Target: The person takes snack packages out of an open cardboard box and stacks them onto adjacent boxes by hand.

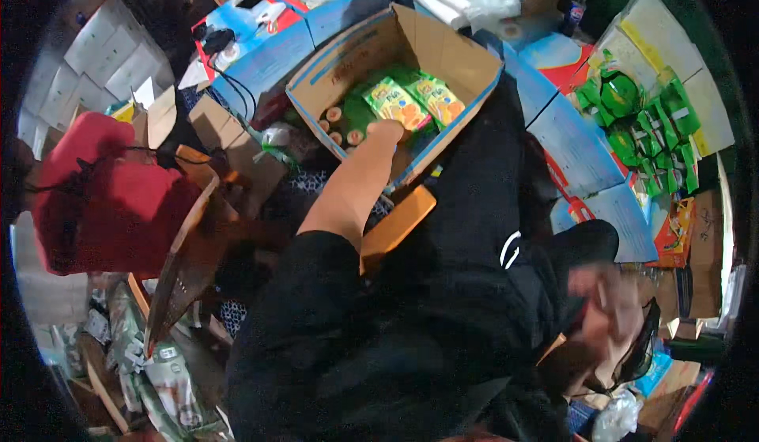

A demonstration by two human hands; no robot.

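Observation:
An opened cardboard box (466,70) with blue edging stands in front of me. Inside it lie two green and yellow packets, a left packet (393,102) and a right packet (437,98), both with round orange pictures. My left hand (385,134) reaches into the box, its fingers closed at the lower edge of the left packet and partly hidden. Beside that hand, several small round-topped items (335,115) stand along the box's left side. My right hand (605,304) is off to the right, low beside my leg, and smeared by motion, so its fingers are unclear.
Blue, white and red cartons (581,149) curve round the box. Green packets (648,126) are piled on the right. A red cloth-covered seat (111,197) stands at left. An orange bar (403,221) lies under my left forearm. A bottle (575,13) stands at the back.

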